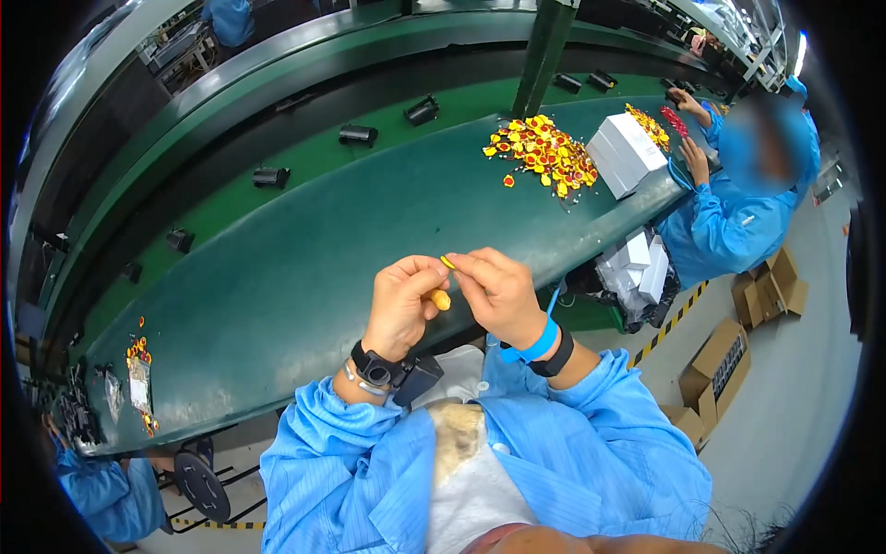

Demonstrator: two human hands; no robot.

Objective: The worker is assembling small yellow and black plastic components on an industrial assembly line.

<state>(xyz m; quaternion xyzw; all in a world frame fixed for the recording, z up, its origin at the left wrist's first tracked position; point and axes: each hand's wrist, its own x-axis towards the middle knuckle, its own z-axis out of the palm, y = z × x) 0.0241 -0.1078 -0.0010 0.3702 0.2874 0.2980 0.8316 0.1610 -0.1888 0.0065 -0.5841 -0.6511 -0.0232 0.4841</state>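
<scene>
My left hand is closed around a small yellow part, which pokes out between the fingers and thumb. My right hand pinches another small yellow piece at its fingertips, right beside the left hand's fingers. Both hands hover just above the near edge of the long green workbench. A black watch sits on my left wrist, a blue strap and black band on my right.
A heap of yellow and red parts lies further along the bench beside a white box. A person in a blue coat works at the right. Cardboard boxes stand on the floor; more small parts lie at left.
</scene>
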